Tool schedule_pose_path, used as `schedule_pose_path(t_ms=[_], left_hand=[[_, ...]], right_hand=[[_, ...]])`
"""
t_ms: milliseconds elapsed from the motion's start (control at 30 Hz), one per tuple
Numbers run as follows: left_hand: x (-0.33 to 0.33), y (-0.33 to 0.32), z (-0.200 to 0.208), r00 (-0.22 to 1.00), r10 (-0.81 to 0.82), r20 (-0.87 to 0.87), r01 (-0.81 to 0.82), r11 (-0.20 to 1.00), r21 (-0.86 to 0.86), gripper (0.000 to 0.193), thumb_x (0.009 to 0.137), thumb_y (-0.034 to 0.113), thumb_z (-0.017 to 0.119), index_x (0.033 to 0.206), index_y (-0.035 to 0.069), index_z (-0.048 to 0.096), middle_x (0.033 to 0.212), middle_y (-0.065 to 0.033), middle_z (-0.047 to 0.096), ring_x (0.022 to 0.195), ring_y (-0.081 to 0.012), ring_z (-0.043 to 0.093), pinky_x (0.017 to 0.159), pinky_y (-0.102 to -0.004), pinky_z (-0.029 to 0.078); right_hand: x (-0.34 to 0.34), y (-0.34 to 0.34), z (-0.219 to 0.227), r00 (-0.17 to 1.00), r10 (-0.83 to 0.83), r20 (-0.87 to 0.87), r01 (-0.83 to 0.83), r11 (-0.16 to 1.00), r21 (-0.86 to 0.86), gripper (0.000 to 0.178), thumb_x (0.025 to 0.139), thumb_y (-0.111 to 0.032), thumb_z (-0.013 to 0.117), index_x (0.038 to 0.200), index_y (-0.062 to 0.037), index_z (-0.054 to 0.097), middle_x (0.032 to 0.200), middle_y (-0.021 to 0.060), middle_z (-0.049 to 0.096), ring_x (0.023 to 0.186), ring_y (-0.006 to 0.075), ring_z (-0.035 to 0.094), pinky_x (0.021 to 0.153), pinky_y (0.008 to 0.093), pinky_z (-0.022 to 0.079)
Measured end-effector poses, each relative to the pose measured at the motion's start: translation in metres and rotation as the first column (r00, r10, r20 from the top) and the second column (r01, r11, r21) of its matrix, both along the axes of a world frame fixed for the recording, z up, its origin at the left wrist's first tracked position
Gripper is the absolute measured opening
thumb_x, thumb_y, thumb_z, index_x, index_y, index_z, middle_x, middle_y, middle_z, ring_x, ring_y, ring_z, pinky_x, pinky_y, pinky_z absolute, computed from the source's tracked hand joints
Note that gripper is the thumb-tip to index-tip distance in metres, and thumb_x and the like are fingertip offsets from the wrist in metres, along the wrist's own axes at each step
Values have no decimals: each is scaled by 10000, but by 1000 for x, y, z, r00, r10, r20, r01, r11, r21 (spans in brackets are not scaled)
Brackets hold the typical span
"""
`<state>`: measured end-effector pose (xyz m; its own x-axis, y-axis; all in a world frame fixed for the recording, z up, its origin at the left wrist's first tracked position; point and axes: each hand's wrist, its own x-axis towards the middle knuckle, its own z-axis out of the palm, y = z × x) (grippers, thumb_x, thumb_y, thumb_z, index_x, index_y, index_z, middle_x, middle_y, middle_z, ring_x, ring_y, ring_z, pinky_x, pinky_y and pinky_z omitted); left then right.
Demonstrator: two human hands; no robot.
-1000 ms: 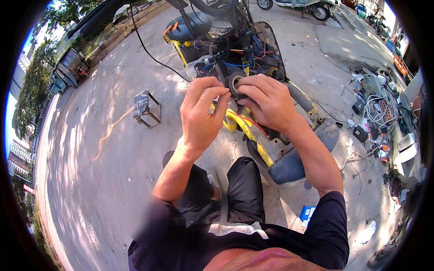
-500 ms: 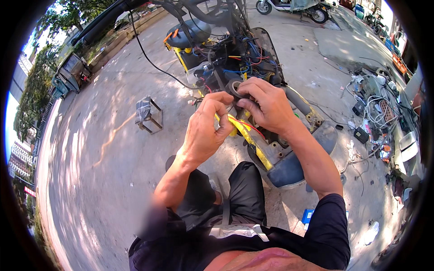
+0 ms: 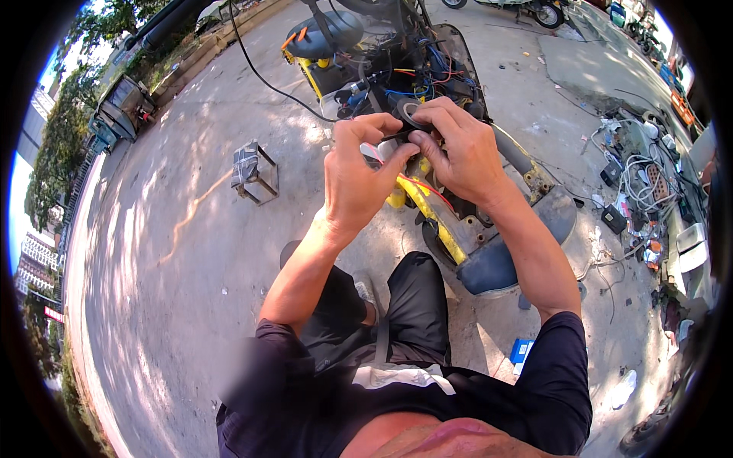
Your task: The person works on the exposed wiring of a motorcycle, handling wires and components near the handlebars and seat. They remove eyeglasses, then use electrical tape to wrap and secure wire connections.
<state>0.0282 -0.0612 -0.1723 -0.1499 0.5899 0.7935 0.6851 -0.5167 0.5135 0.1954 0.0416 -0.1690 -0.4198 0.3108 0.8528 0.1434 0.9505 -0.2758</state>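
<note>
In front of me, both hands meet over a stripped-down electric scooter with a yellow frame (image 3: 443,238). My right hand (image 3: 467,160) grips a roll of black tape (image 3: 411,114) between thumb and fingers. Facing it, my left hand (image 3: 353,174) has its thumb and index finger curled toward the roll; what they hold is small and mostly hidden. A red wire (image 3: 437,192) runs along the yellow frame tube just below the hands. Beyond the tape lies a tangle of coloured wires (image 3: 439,72) in the open scooter body.
A small stool (image 3: 254,172) stands on the concrete to the left. Cables and adapters (image 3: 641,179) lie heaped at the right. A black cable (image 3: 263,80) hangs in a curve at the upper left. A blue box (image 3: 522,351) is near my right elbow.
The view has shifted slightly, so the scooter sits higher. My left hand has turned, its thumb now reaching toward my right thumb. The tape roll stays in my right hand.
</note>
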Motion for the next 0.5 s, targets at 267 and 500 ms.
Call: schedule_pose_path(t_ms=[267,500], left_hand=[[0,0,6,985,78,-155,-65,994,85,489,852,-52,861,1282,-2,632,1081,-103,725,951,-202,736,851,-322,594],[6,-1,8,847,323,-421,-210,933,293,302,851,-35,835,1141,30,780,942,-77,660,793,-248,668,674,-358,544]], right_hand=[[-3,-1,1,998,-45,-43,53,981,185,250,853,-99,805,1061,-64,670,1044,67,705,901,296,713,724,396,589],[-3,-5,2,993,-64,-96,85,969,231,237,841,-58,791,1044,-53,669,1048,69,692,877,286,694,717,389,585]])
